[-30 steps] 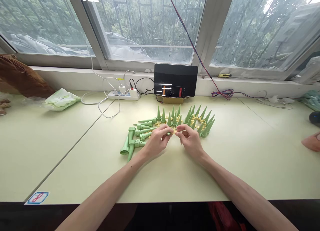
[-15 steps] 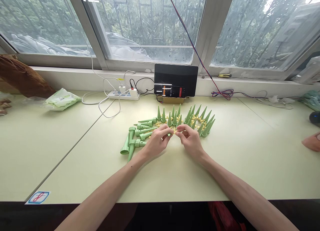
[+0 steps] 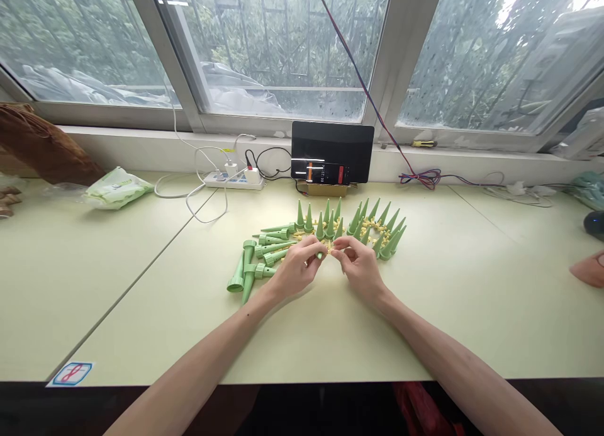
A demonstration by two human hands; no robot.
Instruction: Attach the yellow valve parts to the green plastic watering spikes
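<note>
My left hand (image 3: 298, 263) is closed round a green plastic piece (image 3: 319, 255), mostly hidden by the fingers with just its end showing. Fingertips of my right hand (image 3: 362, 265) pinch a small yellow plastic part (image 3: 329, 251) close against the left fingertips. Whether the two pieces touch is hidden. Behind the hands, several green watering spikes (image 3: 329, 227) stand points up, with small yellow parts (image 3: 377, 224) scattered among them. Left of my left hand, more green spikes (image 3: 248, 269) lie on their sides, some overlapping.
A black tablet-like screen (image 3: 333, 143) leans at the back of the table (image 3: 189, 323). Left of it sit a white power strip (image 3: 236, 181) with looping cables and a green-white packet (image 3: 119, 187). Bundled wires (image 3: 422, 178) lie back right; another person's hand (image 3: 589, 270) rests at the right edge.
</note>
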